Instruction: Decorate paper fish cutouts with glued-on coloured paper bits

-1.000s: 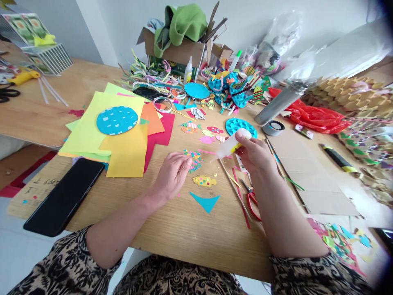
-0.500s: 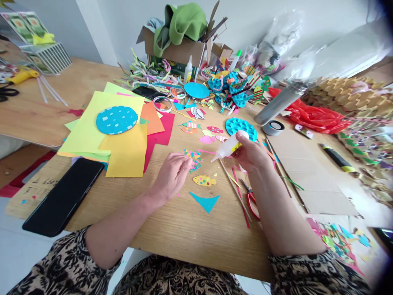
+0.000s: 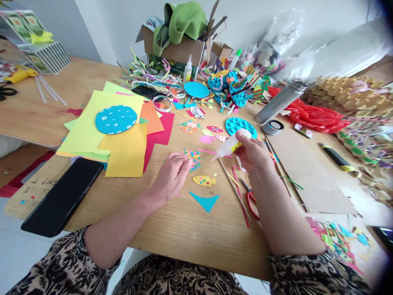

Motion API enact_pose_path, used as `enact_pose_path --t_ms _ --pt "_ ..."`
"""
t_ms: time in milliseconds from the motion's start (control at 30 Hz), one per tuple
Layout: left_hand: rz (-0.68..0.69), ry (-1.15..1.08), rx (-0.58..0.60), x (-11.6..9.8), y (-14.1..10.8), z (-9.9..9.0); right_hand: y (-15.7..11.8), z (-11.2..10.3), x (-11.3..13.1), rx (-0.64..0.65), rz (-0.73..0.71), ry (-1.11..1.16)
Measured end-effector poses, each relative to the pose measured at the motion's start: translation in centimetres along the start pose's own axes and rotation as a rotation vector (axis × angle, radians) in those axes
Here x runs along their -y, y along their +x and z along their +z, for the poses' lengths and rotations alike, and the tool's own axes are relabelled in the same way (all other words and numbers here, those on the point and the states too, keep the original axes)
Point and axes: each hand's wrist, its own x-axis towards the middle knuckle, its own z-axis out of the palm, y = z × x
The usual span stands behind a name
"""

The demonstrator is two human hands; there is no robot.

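Note:
A white glue bottle (image 3: 226, 146) is gripped in my right hand (image 3: 254, 153), tilted with its nozzle pointing down and left above the table. My left hand (image 3: 174, 174) is closed in a pinch beside a small heap of colourful paper bits (image 3: 195, 155); whatever sits between its fingertips is too small to make out. Just below the heap lies a yellow paper fish (image 3: 203, 180) with coloured dots. Nearer me is a blue paper triangle (image 3: 205, 200). Several other paper fish, among them a red one (image 3: 214, 129), lie beyond my hands.
Coloured paper sheets (image 3: 124, 157) carry a blue oval (image 3: 116, 119) on the left, with a black phone (image 3: 63, 196) in front. Red-handled scissors (image 3: 252, 203) and thin sticks lie by my right forearm. A metal flask (image 3: 281, 101) and cardboard (image 3: 310, 172) are to the right.
Both hands stay almost still. The glue bottle has turned very slightly in my right hand, its nozzle over the same spot.

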Motion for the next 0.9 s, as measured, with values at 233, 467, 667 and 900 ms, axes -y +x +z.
enact_pose_path --t_ms 233,467,667,900 --pt "-0.015 -0.016 0.021 -0.1 0.0 0.0 -0.8 0.4 0.6 -0.035 -0.097 -0.031" --pt "0.004 -0.013 0.006 0.1 0.1 0.0 -1.9 0.3 0.6 -0.109 -0.052 0.033" --pt "0.008 0.002 0.010 0.2 0.0 0.2 -3.8 -1.2 -0.9 -0.048 0.091 0.145" --pt "0.005 0.012 -0.019 0.5 0.1 0.3 -6.4 -1.9 -1.3 0.119 0.213 0.278"
